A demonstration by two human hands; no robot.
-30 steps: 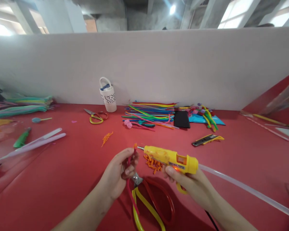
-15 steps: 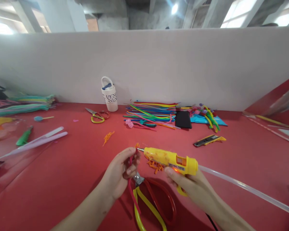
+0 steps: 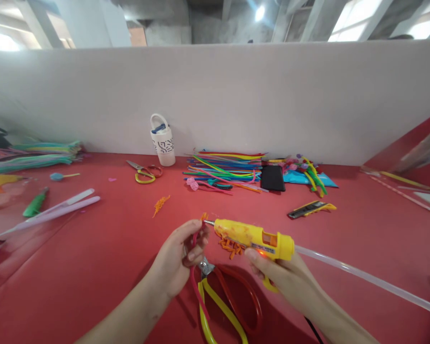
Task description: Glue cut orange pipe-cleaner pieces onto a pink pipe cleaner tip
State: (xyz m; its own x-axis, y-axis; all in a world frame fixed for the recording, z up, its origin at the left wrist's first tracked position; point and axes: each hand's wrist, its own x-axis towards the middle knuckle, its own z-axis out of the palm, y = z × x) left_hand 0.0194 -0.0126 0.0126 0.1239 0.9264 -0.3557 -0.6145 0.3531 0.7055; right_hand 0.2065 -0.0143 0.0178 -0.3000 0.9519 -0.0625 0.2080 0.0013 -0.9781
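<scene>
My left hand is closed on a dark pink pipe cleaner, whose lower end hangs below my fingers. Small orange pieces stick up at its top, by my fingertips. My right hand grips a yellow hot glue gun with a glowing orange light. Its metal nozzle points left and meets, or nearly meets, the pipe cleaner's top. From the gun's back runs a long clear glue stick. Short orange cut pieces lie under the gun. Large scissors with one yellow and one red handle rest below my hands.
Smaller scissors, a white tumbler, many-coloured pipe cleaners and a black phone lie along the grey partition. A yellow utility knife is at right, an orange twisted bit left of centre. Further left is a green-handled tool.
</scene>
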